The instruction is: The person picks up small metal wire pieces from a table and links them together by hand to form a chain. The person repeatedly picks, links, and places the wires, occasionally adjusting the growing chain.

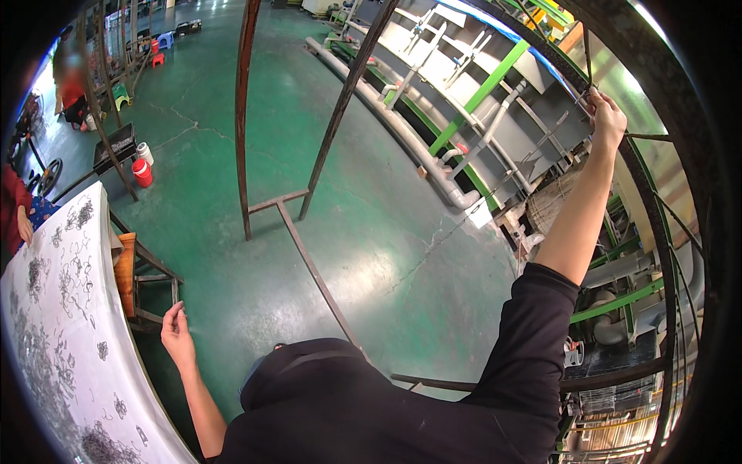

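Observation:
My right arm stretches far up to the right, and my right hand point(607, 117) is closed in a pinch at a dark metal frame point(645, 182). What its fingertips hold there is too small to make out. My left hand point(178, 336) hangs low beside the edge of a white-topped table point(116, 294), its fingers drawn together toward the thumb. Whether a small piece sits in that pinch I cannot tell. Small dark, thin curled pieces point(103, 350) lie over the table top, some loose and some in clumps point(100, 445).
A co-worker's hand point(25, 226) rests on the table's far-left edge. Near it stand a wooden stool point(125, 267), a red bucket point(142, 172) and a black tray point(116, 147). Brown metal posts point(246, 116) rise ahead. Grey pipes point(433, 166) run along the right.

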Motion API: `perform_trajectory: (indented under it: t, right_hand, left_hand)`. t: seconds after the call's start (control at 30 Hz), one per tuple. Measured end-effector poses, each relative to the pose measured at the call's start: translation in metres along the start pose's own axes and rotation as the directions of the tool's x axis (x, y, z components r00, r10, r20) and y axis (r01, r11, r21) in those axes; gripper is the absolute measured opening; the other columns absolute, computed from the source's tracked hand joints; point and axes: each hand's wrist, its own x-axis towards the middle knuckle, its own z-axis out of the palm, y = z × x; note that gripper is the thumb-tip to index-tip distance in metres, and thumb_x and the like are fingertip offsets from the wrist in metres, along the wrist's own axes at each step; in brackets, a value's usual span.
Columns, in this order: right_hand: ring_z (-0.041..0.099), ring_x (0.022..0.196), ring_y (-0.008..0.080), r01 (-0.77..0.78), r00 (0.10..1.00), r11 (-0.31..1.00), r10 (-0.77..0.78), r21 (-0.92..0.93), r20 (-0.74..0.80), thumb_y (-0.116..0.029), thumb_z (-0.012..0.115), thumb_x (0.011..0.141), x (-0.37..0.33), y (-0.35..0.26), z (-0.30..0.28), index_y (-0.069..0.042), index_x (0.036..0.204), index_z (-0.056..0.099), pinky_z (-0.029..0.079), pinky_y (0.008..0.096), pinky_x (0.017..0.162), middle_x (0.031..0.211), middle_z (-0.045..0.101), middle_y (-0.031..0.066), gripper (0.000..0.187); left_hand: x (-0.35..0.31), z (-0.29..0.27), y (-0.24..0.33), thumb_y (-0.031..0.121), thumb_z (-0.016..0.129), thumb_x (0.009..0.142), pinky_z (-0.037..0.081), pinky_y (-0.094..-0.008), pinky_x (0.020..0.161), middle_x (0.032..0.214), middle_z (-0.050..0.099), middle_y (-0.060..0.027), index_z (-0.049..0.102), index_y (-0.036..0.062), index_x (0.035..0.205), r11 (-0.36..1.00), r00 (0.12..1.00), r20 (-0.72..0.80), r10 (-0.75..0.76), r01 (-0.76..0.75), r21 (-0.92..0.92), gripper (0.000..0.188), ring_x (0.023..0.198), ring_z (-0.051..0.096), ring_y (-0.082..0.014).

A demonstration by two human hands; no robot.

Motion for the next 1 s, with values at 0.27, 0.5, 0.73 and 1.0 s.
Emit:
perform_trajectory:
  t: [0.27,0.5,0.73,1.0]
  right_hand:
    - [0.053,0.059,0.0041,-0.040,0.999,0.985,0.045,-0.167,0.027,-0.029,0.072,0.081,0.022,0.003,0.004,-0.012,0.100,0.074,0.037,0.0215,0.049,0.078,0.069,-0.0012,0.025]
    - [0.066,0.075,0.0053,-0.024,0.995,0.988,0.039,-0.153,0.094,-0.027,0.071,0.083,0.018,0.003,0.003,-0.010,0.104,0.072,0.040,0.0181,0.056,0.087,0.072,0.0003,0.027]
    - [0.066,0.064,0.0095,0.018,0.997,0.997,-0.012,-0.078,0.073,-0.024,0.073,0.081,-0.002,0.014,0.003,-0.002,0.098,0.071,0.040,0.0188,0.052,0.082,0.072,0.0063,0.029]
    - [0.055,0.068,0.0086,-0.095,0.979,0.980,0.125,-0.177,0.162,-0.049,0.079,0.069,-0.063,0.050,0.014,-0.009,0.100,0.075,0.046,0.0251,0.061,0.083,0.069,0.0014,0.051]
  left_hand:
    - [-0.008,0.010,-0.002,0.012,0.056,0.094,0.046,-0.0222,0.075,0.091,0.062,-0.0001,0.066,0.0032,0.110,1.000,0.999,0.029,-0.016,0.016,0.006,0.021,0.079,0.055,-0.0070]
    - [-0.016,0.011,0.002,0.012,0.056,0.094,0.046,-0.0234,0.074,0.087,0.061,0.0003,0.067,0.0041,0.110,0.997,0.998,0.045,-0.046,0.043,0.058,0.021,0.079,0.054,-0.0074]
    - [-0.013,0.017,0.002,0.012,0.056,0.094,0.046,-0.0235,0.073,0.081,0.058,0.0011,0.067,0.0047,0.109,0.998,0.999,0.044,-0.032,0.029,0.051,0.021,0.076,0.053,-0.0072]
    - [-0.010,0.022,0.000,0.013,0.056,0.094,0.046,-0.0227,0.072,0.080,0.058,0.0016,0.067,0.0046,0.109,0.997,0.999,0.050,-0.015,0.011,0.080,0.020,0.074,0.052,-0.0068]
